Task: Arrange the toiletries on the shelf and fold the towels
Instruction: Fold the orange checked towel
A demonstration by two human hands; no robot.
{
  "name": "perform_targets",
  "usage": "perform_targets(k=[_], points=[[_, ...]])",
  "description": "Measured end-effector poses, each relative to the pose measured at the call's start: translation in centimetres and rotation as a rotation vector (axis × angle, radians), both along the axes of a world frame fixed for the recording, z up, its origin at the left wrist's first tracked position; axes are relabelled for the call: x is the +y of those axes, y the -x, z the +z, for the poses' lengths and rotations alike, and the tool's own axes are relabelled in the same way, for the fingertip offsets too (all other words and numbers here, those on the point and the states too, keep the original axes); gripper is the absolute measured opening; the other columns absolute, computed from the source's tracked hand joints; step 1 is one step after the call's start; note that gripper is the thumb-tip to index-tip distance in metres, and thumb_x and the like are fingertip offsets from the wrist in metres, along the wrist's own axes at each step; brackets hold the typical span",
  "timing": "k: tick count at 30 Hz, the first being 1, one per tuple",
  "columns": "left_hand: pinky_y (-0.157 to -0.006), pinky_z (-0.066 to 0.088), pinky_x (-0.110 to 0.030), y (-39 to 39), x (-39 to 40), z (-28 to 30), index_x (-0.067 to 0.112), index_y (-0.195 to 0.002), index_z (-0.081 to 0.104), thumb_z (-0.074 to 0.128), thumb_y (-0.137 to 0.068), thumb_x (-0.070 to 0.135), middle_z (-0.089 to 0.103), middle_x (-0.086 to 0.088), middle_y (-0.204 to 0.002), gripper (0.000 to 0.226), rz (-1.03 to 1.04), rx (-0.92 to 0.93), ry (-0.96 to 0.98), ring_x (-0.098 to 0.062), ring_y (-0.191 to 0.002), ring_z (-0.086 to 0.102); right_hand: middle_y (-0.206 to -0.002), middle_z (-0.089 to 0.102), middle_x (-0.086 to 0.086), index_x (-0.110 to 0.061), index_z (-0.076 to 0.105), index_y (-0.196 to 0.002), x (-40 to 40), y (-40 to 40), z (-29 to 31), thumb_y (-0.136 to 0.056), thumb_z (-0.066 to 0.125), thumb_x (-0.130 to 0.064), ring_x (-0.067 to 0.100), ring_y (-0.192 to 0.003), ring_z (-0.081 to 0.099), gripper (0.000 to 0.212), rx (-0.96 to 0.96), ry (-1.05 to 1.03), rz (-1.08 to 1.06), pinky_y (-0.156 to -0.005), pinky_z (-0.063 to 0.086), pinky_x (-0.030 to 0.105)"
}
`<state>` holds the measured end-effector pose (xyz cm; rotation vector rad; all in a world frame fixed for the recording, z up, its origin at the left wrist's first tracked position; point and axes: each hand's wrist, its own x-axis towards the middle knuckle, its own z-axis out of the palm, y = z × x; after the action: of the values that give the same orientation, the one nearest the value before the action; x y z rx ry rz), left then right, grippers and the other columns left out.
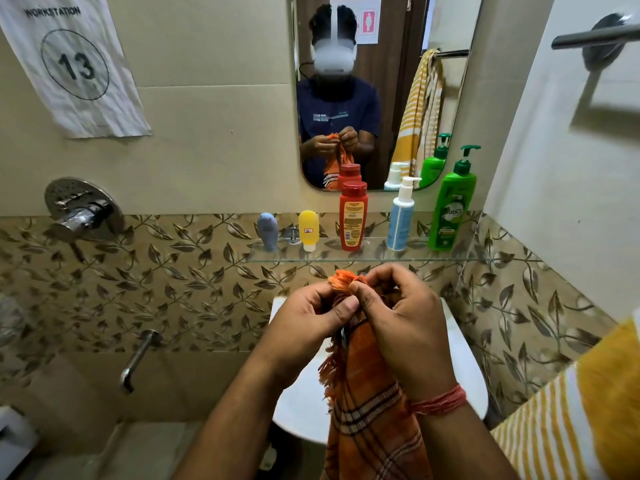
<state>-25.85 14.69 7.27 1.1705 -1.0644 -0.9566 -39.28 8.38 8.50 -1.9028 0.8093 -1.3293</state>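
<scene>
An orange checked towel (370,403) with fringed ends hangs down in front of me. My left hand (308,313) and my right hand (401,317) both pinch its bunched top edge, close together, just below the glass shelf (491,259). On the shelf stand, left to right, a small blue-grey tube (267,231), a yellow tube (308,230), a red bottle (353,215), a white-and-blue pump bottle (401,216) and a green pump bottle (452,206).
A white basin (464,355) lies under my hands. A yellow-and-white striped towel (581,407) hangs at the lower right. A mirror (381,91) is above the shelf, a towel bar (595,36) at upper right, a tap handle (83,209) and a spout (138,358) on the left wall.
</scene>
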Motion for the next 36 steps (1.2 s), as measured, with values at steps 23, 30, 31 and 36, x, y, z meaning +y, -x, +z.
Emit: perform_targets(k=[23,30,31,36], points=[[-0.075,0.055,-0.036,0.4,-3.1,0.8,0.014,-0.079,0.073,0.053,-0.098,0.004,0.07,-0.007,-0.076,0.029,0.178,0.097,0.03,-0.02,-0.076,0.067,-0.073,0.063,0.008,-0.018,0.064,-0.081,-3.8,0.3,-3.8,-0.089,0.068,-0.027,0.031,-0.069,0.059,0.012,-0.013,-0.241,0.358,-0.066,0.053,0.047],[-0.068,0.059,-0.029,-0.4,-4.5,1.2,0.006,-0.09,0.069,0.067,-0.09,0.016,0.074,-0.004,-0.078,0.01,0.299,0.007,0.122,-0.016,-0.074,0.071,-0.08,0.063,0.015,-0.017,0.06,-0.083,-4.4,-0.8,-3.6,-0.089,0.067,-0.036,0.035,-0.075,0.065,0.021,-0.043,-0.277,0.358,-0.07,0.056,0.057],[-0.066,0.06,-0.03,-0.7,-4.6,1.5,0.005,-0.091,0.068,0.068,-0.087,0.018,0.074,-0.004,-0.077,0.013,0.311,0.05,0.13,-0.017,-0.073,0.071,-0.083,0.063,0.017,-0.016,0.061,-0.085,-4.8,-0.6,-3.7,-0.089,0.067,-0.037,0.031,-0.076,0.066,0.022,-0.011,-0.304,0.439,-0.072,0.057,0.055],[-0.067,0.062,-0.039,-3.5,-5.5,2.7,0.01,-0.094,0.068,0.068,-0.087,0.019,0.07,-0.005,-0.073,0.012,0.413,0.287,0.15,-0.021,-0.066,0.068,-0.096,0.069,0.012,-0.009,0.069,-0.102,-6.7,1.7,-5.0,-0.093,0.066,-0.024,0.02,-0.091,0.065,0.018,0.178,-0.436,0.756,-0.081,0.054,0.047]])
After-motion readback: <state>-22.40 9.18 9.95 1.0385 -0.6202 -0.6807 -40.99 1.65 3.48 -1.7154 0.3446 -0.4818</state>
